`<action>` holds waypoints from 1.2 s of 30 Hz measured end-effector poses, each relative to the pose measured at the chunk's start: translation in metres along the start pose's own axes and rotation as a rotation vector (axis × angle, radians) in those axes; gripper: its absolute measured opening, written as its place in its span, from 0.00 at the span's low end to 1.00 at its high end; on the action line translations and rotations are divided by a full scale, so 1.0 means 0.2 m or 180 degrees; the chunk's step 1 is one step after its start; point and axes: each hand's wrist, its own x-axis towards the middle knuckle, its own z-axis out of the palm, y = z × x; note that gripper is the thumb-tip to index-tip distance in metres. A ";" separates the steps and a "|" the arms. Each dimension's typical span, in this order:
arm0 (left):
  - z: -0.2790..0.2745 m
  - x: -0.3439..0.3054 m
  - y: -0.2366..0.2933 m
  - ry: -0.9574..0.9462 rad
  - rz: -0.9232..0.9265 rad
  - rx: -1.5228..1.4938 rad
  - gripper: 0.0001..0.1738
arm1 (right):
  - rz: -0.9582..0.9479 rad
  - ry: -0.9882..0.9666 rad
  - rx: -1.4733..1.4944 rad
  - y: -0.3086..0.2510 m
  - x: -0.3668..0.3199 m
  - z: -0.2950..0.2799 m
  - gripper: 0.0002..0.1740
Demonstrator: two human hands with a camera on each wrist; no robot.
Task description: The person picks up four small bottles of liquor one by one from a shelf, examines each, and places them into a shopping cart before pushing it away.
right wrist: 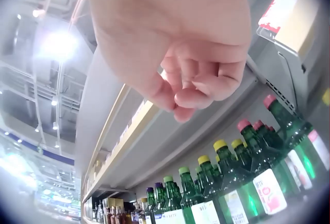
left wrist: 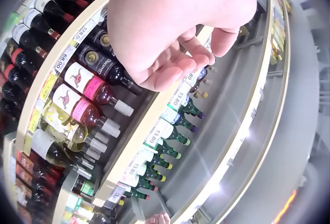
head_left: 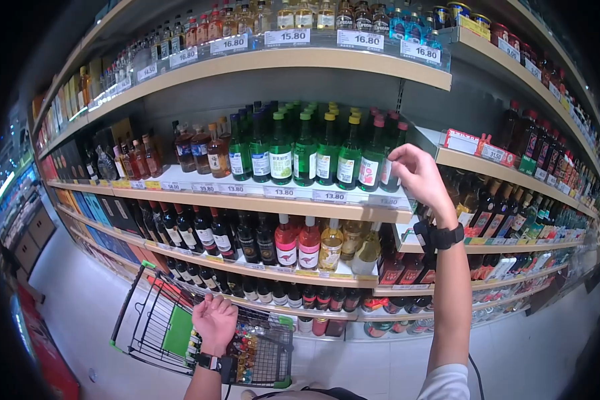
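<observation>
Low and near, left hand (head_left: 215,320) hangs over the wire shopping cart (head_left: 128,301), fingers loosely curled, its grip holding nothing. Farther right, right hand (head_left: 417,175) is raised at the middle shelf (head_left: 293,195), fingertips bunched in a narrow, empty grip just beside the pink-capped green bottles (head_left: 373,159) at the row's right end.

I count two hands here, my left hand (head_left: 215,321) and my right hand (head_left: 417,175), with two black bands (head_left: 440,237), one on each wrist. There is one shopping cart (head_left: 126,308). The front row of green bottles (head_left: 305,157) numbers eight: two blue-capped, two green, two yellow, two pink. Below them are two pink-labelled wine bottles (head_left: 297,243).
</observation>
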 end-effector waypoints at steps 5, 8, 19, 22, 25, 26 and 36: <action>0.08 0.02 -0.09 -0.0141 0.0056 0.0148 0.05 | -0.0809 0.0982 -0.0561 0.01 0.23 -0.18 0.09; 0.15 0.04 -0.15 -0.0169 0.0072 0.0141 0.05 | -0.0922 0.1318 -0.1006 -0.09 0.36 -0.34 0.14; 0.20 0.06 -0.27 -0.0573 -0.0091 0.0055 0.07 | -0.1586 0.1797 -0.2726 -0.33 0.90 -0.76 0.26; 0.20 0.04 -0.28 -0.0567 -0.0118 0.0074 0.07 | -0.0589 0.1074 -0.2302 -0.37 1.03 -0.83 0.30; 0.22 0.01 -0.28 -0.0578 -0.0106 0.0100 0.08 | -0.1080 0.1326 -0.2913 -0.26 1.17 -0.85 0.28; 0.22 0.00 -0.27 -0.0569 -0.0091 0.0111 0.08 | -0.1039 0.1418 -0.2964 -0.25 1.19 -0.84 0.26; 0.33 -0.08 -0.25 -0.0446 -0.0096 0.0288 0.07 | -0.0535 0.1622 -0.3162 -0.29 1.16 -0.78 0.15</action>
